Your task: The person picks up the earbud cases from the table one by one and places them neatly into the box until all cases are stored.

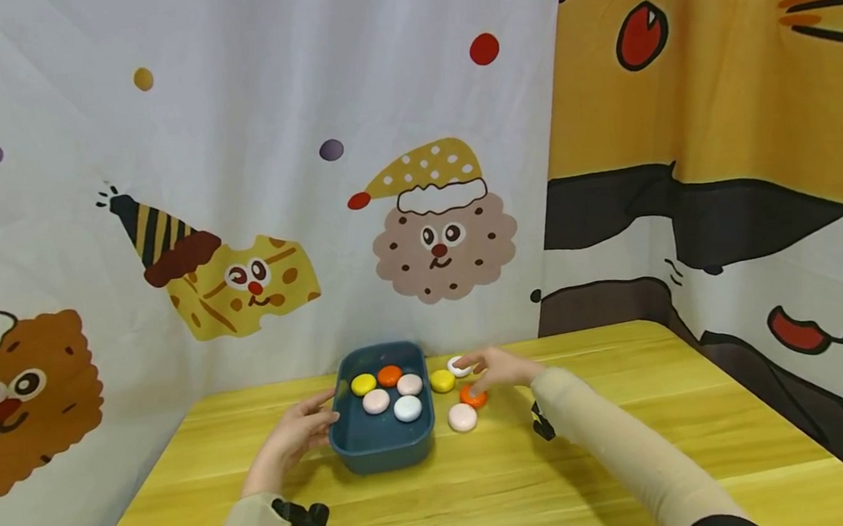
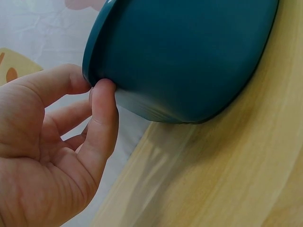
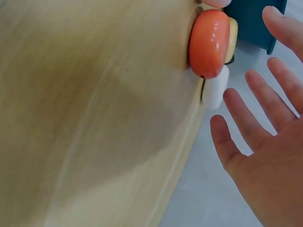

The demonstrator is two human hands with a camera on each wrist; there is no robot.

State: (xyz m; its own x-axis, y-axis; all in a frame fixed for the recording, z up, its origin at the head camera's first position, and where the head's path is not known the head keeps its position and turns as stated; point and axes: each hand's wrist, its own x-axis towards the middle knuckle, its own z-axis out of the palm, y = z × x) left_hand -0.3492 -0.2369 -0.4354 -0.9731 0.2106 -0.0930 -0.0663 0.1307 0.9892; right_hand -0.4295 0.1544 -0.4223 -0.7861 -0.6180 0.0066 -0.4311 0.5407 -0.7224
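A dark teal plastic box (image 1: 384, 460) stands on the table with several glossy, rounded discs inside: a yellow one (image 1: 363, 384), an orange one (image 1: 389, 375), two pink ones and a white one (image 1: 407, 408). At its left side, my left hand (image 1: 297, 431) touches the wall and rim with thumb and fingertips, seen close in the left wrist view. To the box's right lie a yellow disc (image 1: 443, 380), a white disc (image 1: 457, 367), an orange disc (image 3: 209, 43) and a pink disc (image 1: 463, 417). Over the orange and white ones hovers my right hand (image 1: 502, 366), fingers spread, holding nothing.
The wooden table (image 1: 429, 517) ends at a white curtain (image 1: 242, 103) printed with cartoon faces, just behind the box. An orange and black cartoon curtain (image 1: 620, 129) hangs along the right. Each wrist carries a small black device (image 1: 304, 515).
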